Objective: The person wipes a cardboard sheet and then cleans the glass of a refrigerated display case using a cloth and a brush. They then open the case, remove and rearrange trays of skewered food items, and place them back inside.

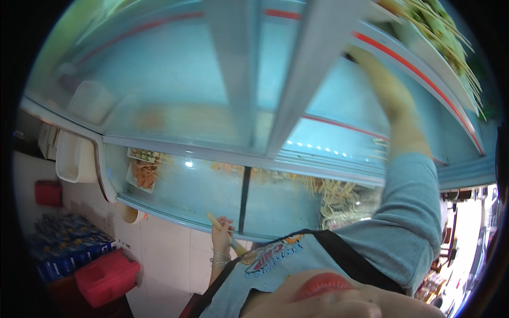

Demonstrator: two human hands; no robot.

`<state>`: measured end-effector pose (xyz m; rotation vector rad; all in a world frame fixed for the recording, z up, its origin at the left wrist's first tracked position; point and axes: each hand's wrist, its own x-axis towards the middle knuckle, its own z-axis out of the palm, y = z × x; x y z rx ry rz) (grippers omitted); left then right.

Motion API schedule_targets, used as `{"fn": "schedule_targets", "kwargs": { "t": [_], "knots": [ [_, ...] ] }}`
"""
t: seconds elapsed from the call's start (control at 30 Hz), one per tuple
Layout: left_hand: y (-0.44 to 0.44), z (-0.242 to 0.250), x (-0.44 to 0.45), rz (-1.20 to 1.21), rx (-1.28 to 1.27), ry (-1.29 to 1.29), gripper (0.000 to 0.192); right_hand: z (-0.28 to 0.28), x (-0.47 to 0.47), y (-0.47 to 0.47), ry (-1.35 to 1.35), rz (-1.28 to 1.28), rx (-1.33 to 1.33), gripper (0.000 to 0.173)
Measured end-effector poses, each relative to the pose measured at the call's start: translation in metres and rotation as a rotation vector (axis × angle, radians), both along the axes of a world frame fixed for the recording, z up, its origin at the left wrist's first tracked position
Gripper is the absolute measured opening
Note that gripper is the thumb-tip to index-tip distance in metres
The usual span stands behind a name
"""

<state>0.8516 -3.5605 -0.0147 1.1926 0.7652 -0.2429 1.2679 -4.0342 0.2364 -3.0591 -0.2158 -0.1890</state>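
Note:
My left hand (222, 234), at the lower middle, grips a brush with a pale wooden handle (214, 220). Its pale head points down towards my shirt. The hand is beside the near glass edge of a refrigerated display case (167, 212). My right arm stretches far into the case at the upper right. The blurred right hand (355, 52) is partly behind a metal frame post (314, 71), with a small dark thing at it; its fingers cannot be made out. Trays of skewered food (144, 175) show through the lower glass.
More skewers (441, 43) lie on a white tray on the upper right shelf. A white tub (75, 159) stands at the left, above a red container (48, 193). Blue packs (75, 250) and a red plastic bin (107, 278) are at the lower left, near the tiled floor.

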Motion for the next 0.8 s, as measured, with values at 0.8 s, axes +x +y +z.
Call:
{"fn": "schedule_targets", "kwargs": {
  "t": [0.8],
  "knots": [
    [-0.066,0.097,0.114,-0.665,0.243,-0.734,0.017,-0.026,-0.067,0.143,-0.102,0.872,0.075,0.037]
  ]
}}
